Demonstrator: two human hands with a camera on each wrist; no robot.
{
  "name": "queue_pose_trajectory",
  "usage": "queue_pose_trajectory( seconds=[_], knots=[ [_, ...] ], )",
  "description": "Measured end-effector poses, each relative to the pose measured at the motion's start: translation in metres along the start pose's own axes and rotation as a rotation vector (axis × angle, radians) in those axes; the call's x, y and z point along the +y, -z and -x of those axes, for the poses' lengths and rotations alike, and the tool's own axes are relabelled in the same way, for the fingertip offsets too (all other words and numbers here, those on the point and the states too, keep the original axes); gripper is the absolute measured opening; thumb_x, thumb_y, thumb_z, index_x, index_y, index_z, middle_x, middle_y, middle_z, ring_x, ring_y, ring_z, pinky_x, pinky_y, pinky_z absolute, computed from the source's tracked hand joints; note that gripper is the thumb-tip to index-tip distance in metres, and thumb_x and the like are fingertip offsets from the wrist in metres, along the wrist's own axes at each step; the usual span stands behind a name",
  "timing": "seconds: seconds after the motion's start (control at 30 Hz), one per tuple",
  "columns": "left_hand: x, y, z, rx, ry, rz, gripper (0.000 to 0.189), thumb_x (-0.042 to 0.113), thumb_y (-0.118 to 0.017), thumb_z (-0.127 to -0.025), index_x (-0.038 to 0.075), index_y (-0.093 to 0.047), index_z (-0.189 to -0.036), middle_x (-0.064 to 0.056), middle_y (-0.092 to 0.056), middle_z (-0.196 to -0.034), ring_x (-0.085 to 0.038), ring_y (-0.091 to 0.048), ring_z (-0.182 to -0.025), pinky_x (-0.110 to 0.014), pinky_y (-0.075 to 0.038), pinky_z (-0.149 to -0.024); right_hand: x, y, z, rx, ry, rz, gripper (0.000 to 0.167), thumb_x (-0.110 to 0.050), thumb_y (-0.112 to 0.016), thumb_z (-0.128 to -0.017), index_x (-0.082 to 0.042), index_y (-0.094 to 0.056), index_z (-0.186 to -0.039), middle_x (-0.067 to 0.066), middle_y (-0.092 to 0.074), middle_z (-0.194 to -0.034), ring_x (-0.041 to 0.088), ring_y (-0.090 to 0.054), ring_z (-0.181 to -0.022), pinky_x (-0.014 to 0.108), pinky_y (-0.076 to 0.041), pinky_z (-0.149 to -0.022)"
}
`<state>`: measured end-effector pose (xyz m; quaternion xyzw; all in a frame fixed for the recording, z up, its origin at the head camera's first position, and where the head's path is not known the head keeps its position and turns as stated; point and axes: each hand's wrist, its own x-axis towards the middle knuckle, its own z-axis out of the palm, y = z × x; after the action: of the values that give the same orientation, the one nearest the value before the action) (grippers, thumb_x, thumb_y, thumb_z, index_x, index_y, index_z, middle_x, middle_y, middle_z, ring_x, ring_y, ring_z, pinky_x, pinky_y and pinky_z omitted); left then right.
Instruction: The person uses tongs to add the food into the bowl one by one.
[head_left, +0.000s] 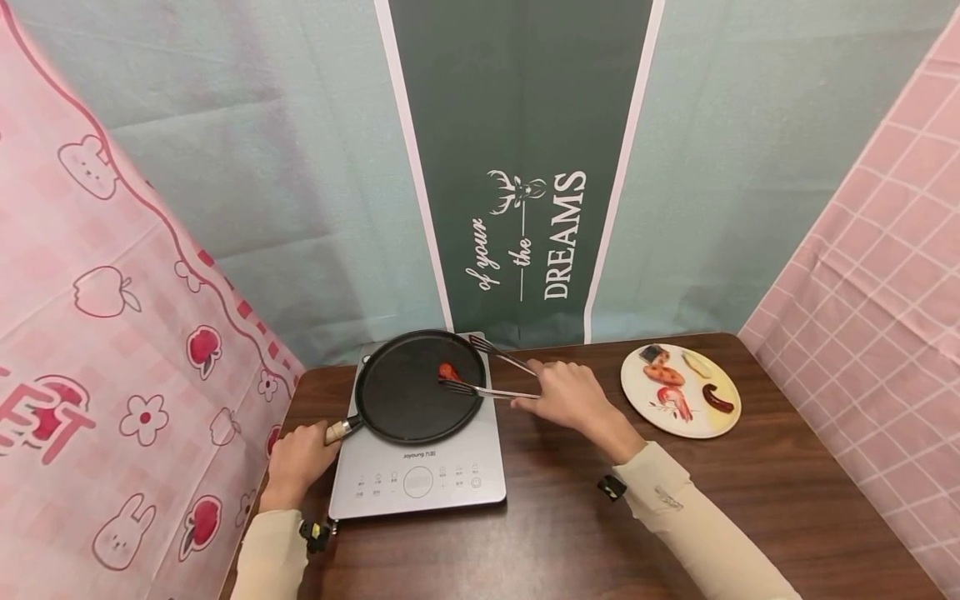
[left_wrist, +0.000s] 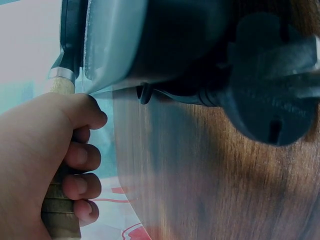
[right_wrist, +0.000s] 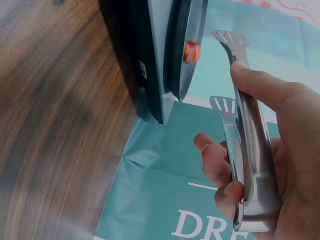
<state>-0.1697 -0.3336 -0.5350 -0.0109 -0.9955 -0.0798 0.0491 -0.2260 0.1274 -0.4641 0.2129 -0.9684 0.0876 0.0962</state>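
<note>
My left hand point(head_left: 302, 457) grips the wooden handle point(left_wrist: 60, 212) of a flat black frying pan point(head_left: 405, 392), fingers curled round it. On the pan's right side lies a small glossy red-brown food piece point(head_left: 447, 372). A pair of metal tongs point(right_wrist: 257, 150) with slotted ends is in my right hand point(head_left: 570, 396), thumb on one arm and fingers round the other. The tong arms are spread apart. In the head view one end overlaps the food piece and the other lies over the pan's far right rim; the right wrist view shows nothing between the ends.
The pan sits on a white induction cooker point(head_left: 450, 479) with a touch panel. A round plate point(head_left: 636, 398) at the right of the wooden table point(head_left: 555, 517) bears several food pieces, including a shrimp and a sausage. A black power plug point(left_wrist: 275, 115) shows near the cooker. Hanging cloths border the table.
</note>
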Motion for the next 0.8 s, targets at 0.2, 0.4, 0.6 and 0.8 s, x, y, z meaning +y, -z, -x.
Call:
queue_pose_trajectory(
  seconds=[0.2, 0.4, 0.6, 0.8],
  knots=[
    [0.000, 0.000, 0.000, 0.001, -0.002, 0.000, 0.028, 0.025, -0.075, -0.092, 0.005, -0.058, -0.081, -0.019, -0.065, -0.070, -0.039, -0.062, -0.056, -0.054, -0.045, -0.052, 0.008, 0.002, 0.007, 0.014, -0.006, 0.006, 0.072, -0.068, -0.080, -0.081, -0.011, -0.070, -0.122, 0.008, -0.075, -0.077, 0.031, -0.072, -0.069, 0.048, -0.052, -0.058],
    [0.000, 0.000, 0.000, -0.005, 0.003, 0.002, 0.029, 0.026, -0.075, -0.092, 0.006, -0.059, -0.081, -0.019, -0.066, -0.071, -0.040, -0.063, -0.057, -0.054, -0.045, -0.052, 0.016, 0.009, 0.013, 0.012, -0.019, 0.019, 0.076, -0.069, -0.080, -0.080, -0.010, -0.070, -0.126, 0.010, -0.074, -0.077, 0.033, -0.070, -0.066, 0.049, -0.051, -0.057],
    [-0.001, -0.001, 0.000, -0.009, 0.009, -0.002, 0.028, 0.026, -0.075, -0.092, 0.005, -0.059, -0.081, -0.019, -0.066, -0.070, -0.039, -0.062, -0.057, -0.054, -0.045, -0.052, 0.026, 0.014, 0.019, -0.005, -0.046, 0.020, 0.080, -0.069, -0.080, -0.081, -0.010, -0.069, -0.133, 0.014, -0.074, -0.079, 0.035, -0.069, -0.065, 0.048, -0.048, -0.055],
    [-0.001, -0.001, -0.001, -0.020, 0.015, 0.005, 0.029, 0.027, -0.075, -0.092, 0.006, -0.058, -0.081, -0.017, -0.064, -0.069, -0.038, -0.062, -0.057, -0.054, -0.046, -0.053, 0.037, 0.019, 0.026, -0.006, -0.074, 0.016, 0.080, -0.069, -0.080, -0.081, -0.009, -0.069, -0.133, 0.018, -0.074, -0.079, 0.040, -0.068, -0.065, 0.047, -0.046, -0.053]
  ],
)
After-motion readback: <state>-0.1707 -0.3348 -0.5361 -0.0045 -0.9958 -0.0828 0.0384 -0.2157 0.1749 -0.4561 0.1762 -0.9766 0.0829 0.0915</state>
